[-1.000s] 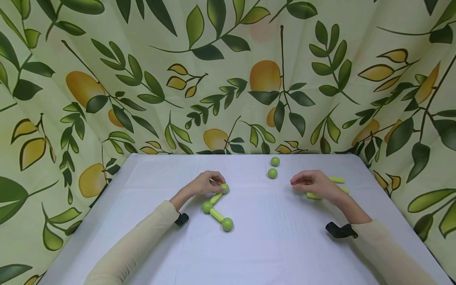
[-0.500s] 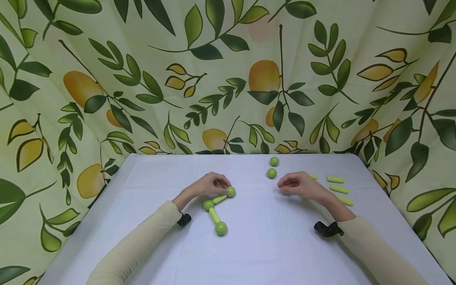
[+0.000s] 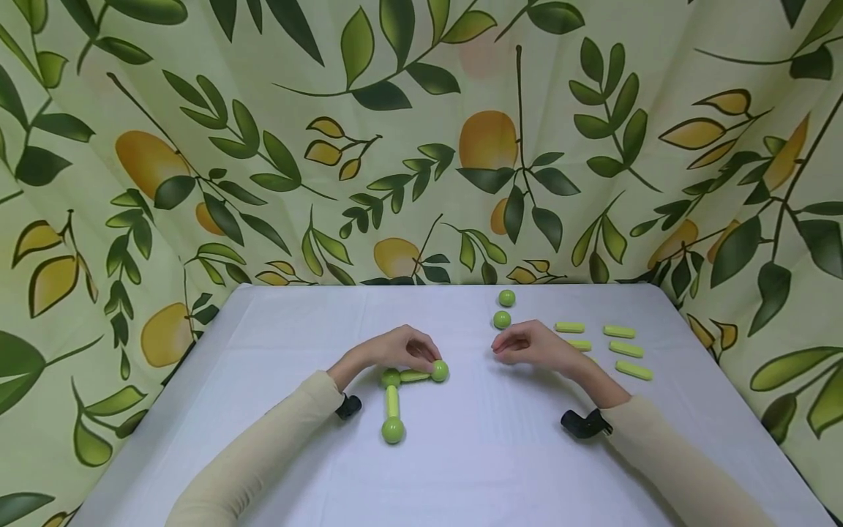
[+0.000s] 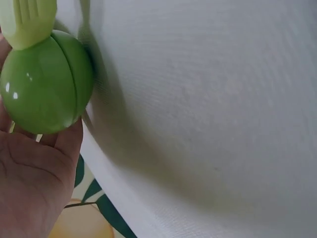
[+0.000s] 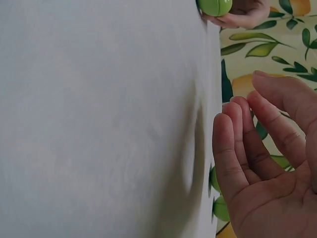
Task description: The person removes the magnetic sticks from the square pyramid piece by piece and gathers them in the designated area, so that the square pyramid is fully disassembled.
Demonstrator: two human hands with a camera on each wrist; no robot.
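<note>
My left hand [image 3: 403,347] pinches a green ball [image 3: 439,371] at the right end of a joined L-shaped piece. A short yellow-green stick [image 3: 414,376] runs from that ball to the corner ball [image 3: 391,378]. From the corner, a second stick [image 3: 392,401] points toward me and ends in another ball [image 3: 393,430]. In the left wrist view, a glossy green ball [image 4: 47,84] with a grooved stick [image 4: 28,22] fits into it covers part of the fingers. My right hand [image 3: 536,344] hovers over the table, fingers loosely bent and holding nothing, as the right wrist view confirms.
Two loose green balls [image 3: 506,298] lie behind my right hand. Several yellow-green sticks [image 3: 626,349] are laid out to its right. The white-covered table [image 3: 500,468] meets a leaf-patterned curtain [image 3: 421,146] at the back.
My left hand has swung the end ball right and toward me, turning the joined piece clockwise. My right hand has moved left, away from the sticks, uncovering them.
</note>
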